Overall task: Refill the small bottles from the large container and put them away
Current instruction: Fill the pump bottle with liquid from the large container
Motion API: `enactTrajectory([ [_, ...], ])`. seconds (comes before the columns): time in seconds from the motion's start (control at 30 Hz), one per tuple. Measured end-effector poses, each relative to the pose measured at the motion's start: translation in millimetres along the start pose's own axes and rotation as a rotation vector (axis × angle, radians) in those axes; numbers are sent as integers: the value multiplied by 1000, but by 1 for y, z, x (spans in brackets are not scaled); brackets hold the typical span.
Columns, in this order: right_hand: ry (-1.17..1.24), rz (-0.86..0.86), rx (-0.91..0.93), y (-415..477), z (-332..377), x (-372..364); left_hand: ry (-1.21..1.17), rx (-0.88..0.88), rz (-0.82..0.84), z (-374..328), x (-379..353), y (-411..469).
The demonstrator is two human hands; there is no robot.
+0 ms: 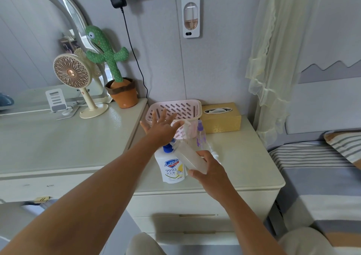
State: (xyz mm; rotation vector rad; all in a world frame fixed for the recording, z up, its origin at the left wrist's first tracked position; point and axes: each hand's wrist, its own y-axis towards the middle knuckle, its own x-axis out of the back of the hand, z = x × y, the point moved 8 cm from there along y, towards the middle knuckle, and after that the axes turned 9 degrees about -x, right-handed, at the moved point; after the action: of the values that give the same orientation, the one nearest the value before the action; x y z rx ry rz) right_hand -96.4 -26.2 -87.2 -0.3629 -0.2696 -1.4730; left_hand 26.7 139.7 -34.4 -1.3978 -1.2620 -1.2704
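A large white hand-wash container point(172, 167) with a blue cap stands on the nightstand point(244, 167). My right hand point(211, 169) grips a clear frosted small bottle point(192, 157), tilted with its neck toward the container's blue cap. My left hand point(161, 128) is spread open above and behind the container, in front of the pink basket point(175, 110), holding nothing. A white pump bottle point(187, 128) and a purple spray bottle point(201, 135) stand in front of the basket. Something small and white point(214, 154) lies behind my right hand.
A gold tissue box point(221, 118) sits right of the basket. On the higher dresser at left stand a fan point(73, 73), a cactus toy in a pot point(115, 79) and a phone stand point(57, 100). A striped bed point(322, 167) lies to the right.
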Motion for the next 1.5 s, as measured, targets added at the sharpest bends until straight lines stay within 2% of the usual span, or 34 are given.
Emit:
enactTrajectory([
  [0.2,-43,-14,-14,-1,-4,-3,-69,22,35,2,-12,-6],
  [0.6,-48,-23,15,-2,2,1,-25,-5,-10,-1,0,-2],
  [0.77,-64,-23,-5,-2,-3,-1,-55,26,35,0,-12,-7],
  [1.5,-67,-8,11,-2,6,3,1,22,8,0,3,-5],
])
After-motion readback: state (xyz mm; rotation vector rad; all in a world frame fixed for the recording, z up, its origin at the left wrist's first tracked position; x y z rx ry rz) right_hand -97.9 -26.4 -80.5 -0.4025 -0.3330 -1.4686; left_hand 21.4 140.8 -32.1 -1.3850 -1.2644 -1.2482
